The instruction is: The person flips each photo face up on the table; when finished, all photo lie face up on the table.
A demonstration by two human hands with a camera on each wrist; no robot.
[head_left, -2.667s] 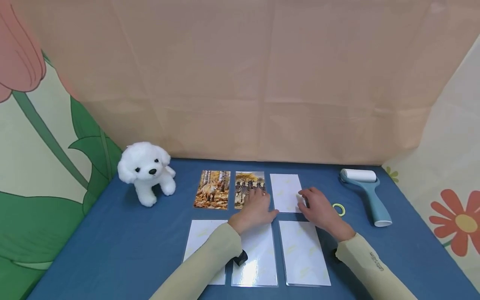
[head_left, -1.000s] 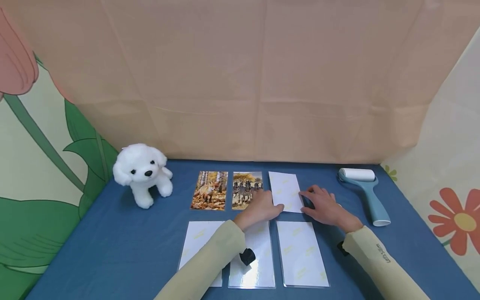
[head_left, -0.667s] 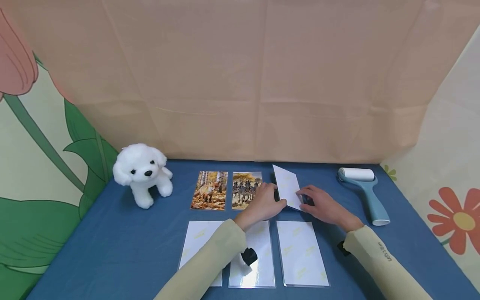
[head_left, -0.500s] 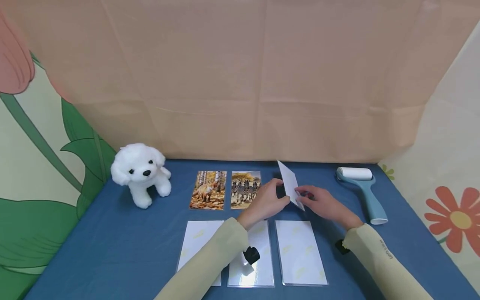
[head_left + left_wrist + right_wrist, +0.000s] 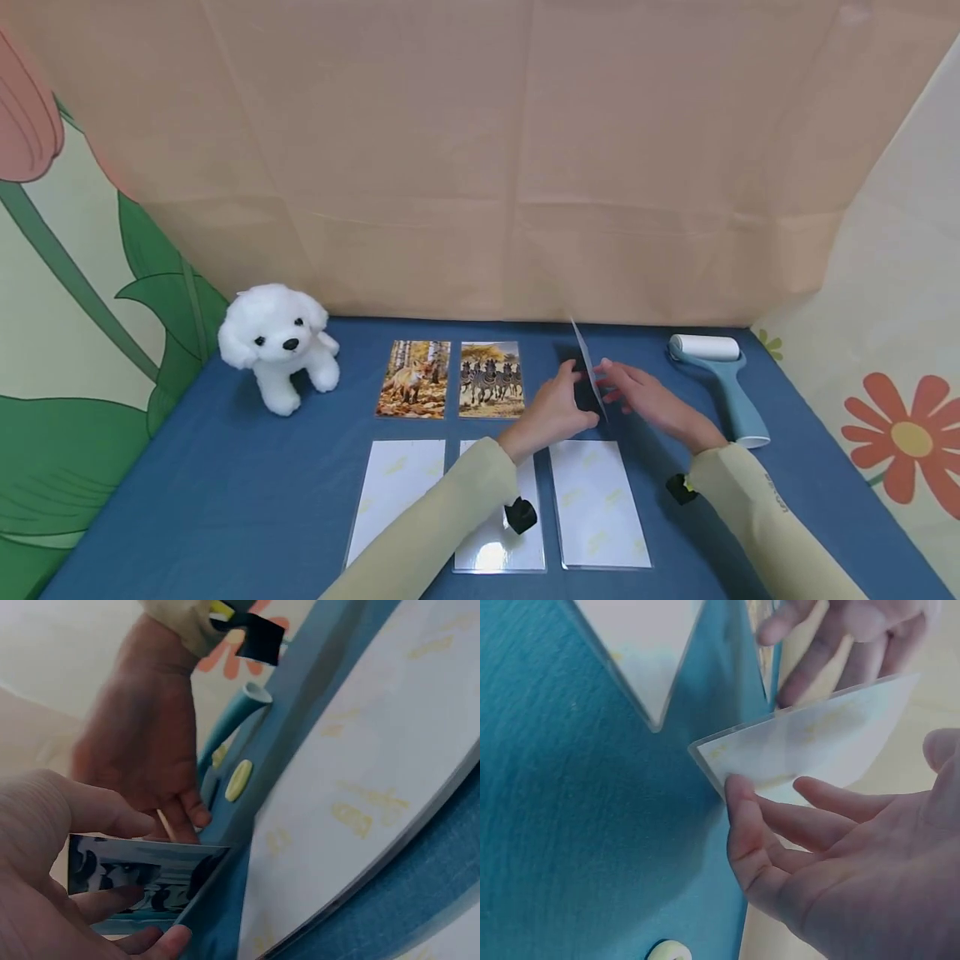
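Observation:
A white-backed picture card [image 5: 587, 367] stands on edge, steeply tilted, between the two hands. Its picture side [image 5: 161, 881], with black-and-white shapes, faces my left hand [image 5: 551, 408], whose spread fingers lie close along it. In the left wrist view the thumb is at the card's upper edge. On the other side, my right hand [image 5: 652, 400] touches the white back [image 5: 795, 742] with extended fingertips near the lower edge. Left of them, a fox card [image 5: 414, 379] and a zebra card [image 5: 491, 379] lie picture side up.
Three white cards lie in the near row: left [image 5: 390, 483], middle [image 5: 517, 546], partly under the left sleeve, and right [image 5: 600, 504]. A white plush dog [image 5: 277, 342] sits at left. A lint roller [image 5: 723, 383] and a yellow-green ring [image 5: 238, 780] are at right.
The white card, flat on the table before, has swung up from its left edge until nearly edge-on. My left hand has moved right, off the zebra card, following it; my right hand stays beside it.

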